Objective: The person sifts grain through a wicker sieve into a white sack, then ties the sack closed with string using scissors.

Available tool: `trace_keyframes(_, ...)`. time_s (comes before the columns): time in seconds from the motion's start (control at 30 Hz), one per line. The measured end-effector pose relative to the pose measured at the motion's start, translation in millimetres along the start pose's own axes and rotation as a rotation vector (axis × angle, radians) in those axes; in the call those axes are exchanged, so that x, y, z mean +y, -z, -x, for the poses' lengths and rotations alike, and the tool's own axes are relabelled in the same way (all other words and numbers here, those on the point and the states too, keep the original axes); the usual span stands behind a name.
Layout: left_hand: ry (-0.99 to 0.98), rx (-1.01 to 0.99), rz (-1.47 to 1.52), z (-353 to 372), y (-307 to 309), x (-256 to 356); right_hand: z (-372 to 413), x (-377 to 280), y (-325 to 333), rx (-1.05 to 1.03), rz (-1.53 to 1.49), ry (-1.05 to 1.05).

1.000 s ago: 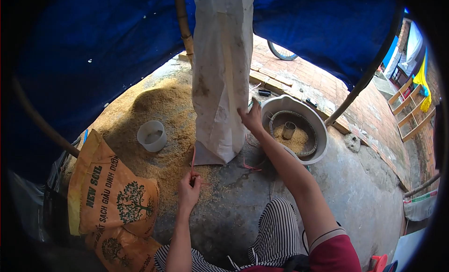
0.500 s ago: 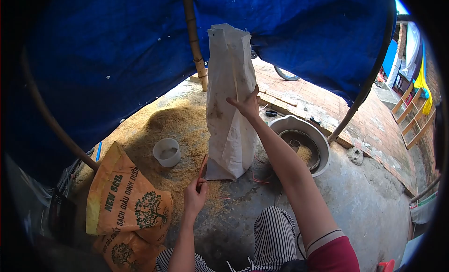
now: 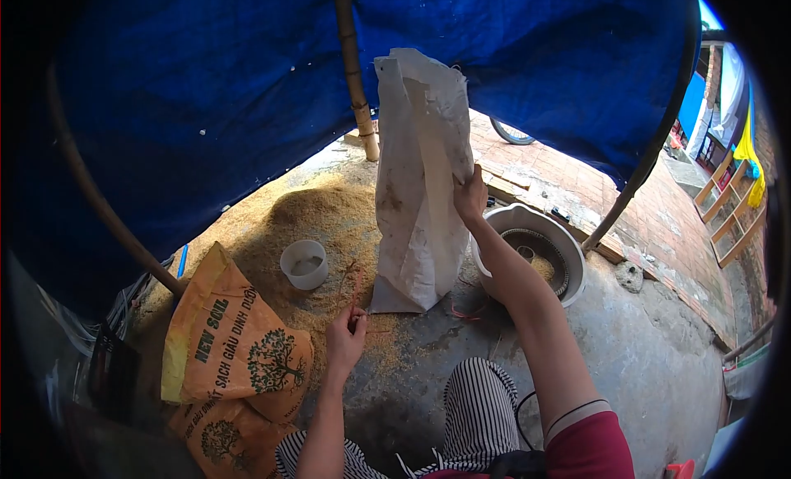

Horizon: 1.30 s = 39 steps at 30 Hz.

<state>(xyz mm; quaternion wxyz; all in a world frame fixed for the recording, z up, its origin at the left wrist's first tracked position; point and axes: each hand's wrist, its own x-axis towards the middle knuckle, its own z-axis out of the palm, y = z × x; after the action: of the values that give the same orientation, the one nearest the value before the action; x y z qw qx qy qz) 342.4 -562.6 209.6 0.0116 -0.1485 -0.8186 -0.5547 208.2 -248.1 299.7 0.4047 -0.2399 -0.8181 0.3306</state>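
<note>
A tall white woven sack [image 3: 412, 199] stands upright on the concrete, creased and stained brown. My right hand [image 3: 471, 197] is closed on its right edge, about halfway up; some fingers are hidden behind the sack. Lower down and to the left, my left hand [image 3: 346, 335] pinches a thin reddish string [image 3: 355, 294], whose loose ends stick up beside the sack's bottom corner. Another bit of reddish string [image 3: 466, 314] lies on the floor right of the sack. A white plastic tub [image 3: 304, 266] sits on the loose husks to the left.
Yellowish husks [image 3: 317, 207] are heaped behind the tub. Orange printed soil bags [image 3: 239, 347] lie at left. A grey basin [image 3: 577, 265] containing a round sieve stands at right. A bamboo pole [image 3: 354, 75] and blue tarp [image 3: 206, 84] rise behind.
My right hand has closed from spread fingers onto the sack's edge, and the sack leans and sits differently. The string in my left hand has spread into separate strands.
</note>
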Motion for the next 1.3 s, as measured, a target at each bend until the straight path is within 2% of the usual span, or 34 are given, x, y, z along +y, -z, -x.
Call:
trace_keyframes(0.07,-0.035,0.001,-0.006,-1,-5,-5,-3,15,-3,0.033,-0.006,0.050)
trace_keyframes(0.17,-0.001,-0.023,0.082,-3,-10,-5,3,18,-3,-0.006,-0.045,-0.016)
trace_keyframes(0.2,-0.003,-0.021,0.077,-4,-11,-3,9,14,-3,-0.002,-0.041,-0.015)
trace_keyframes(0.27,-0.007,-0.027,0.075,-6,-13,2,19,7,-4,-0.152,-0.124,0.028)
trace_keyframes(0.4,-0.028,-0.025,0.071,-10,-18,12,38,-9,-3,-0.090,-0.187,0.105)
trace_keyframes(0.47,-0.043,-0.025,0.074,-12,-21,14,42,-18,5,-0.185,-0.208,0.059)
trace_keyframes(0.57,-0.021,-0.030,0.071,-15,-28,11,43,-19,3,-0.186,-0.223,0.050)
trace_keyframes(0.67,-0.038,0.013,0.101,-17,-34,6,51,-21,-11,-0.151,-0.221,0.099)
trace_keyframes(0.77,-0.057,0.089,0.137,-21,-32,4,70,-64,21,-0.286,-0.357,0.020)
trace_keyframes(0.87,-0.085,0.217,0.072,-28,-25,-9,78,-86,32,-0.302,-0.300,0.047)
trace_keyframes(0.93,-0.162,0.398,0.116,-33,-21,-17,83,-100,42,-0.323,-0.333,0.090)
trace_keyframes(0.97,-0.153,0.413,0.114,-36,-18,-23,85,-106,48,-0.332,-0.360,0.129)
trace_keyframes(1.03,-0.022,0.425,0.300,-43,-10,-36,88,-115,62,-0.359,-0.408,0.166)
trace_keyframes(1.13,-0.101,0.490,0.220,-49,-7,-53,91,-118,71,-0.364,-0.507,0.230)
trace_keyframes(1.2,-0.038,0.468,0.222,-50,-5,-53,93,-118,81,-0.431,-0.559,0.134)
trace_keyframes(1.27,0.024,0.434,0.226,-48,-8,-49,91,-109,82,-0.456,-0.518,0.129)
trace_keyframes(1.3,0.042,0.425,0.208,-45,-10,-41,90,-105,82,-0.507,-0.532,0.020)
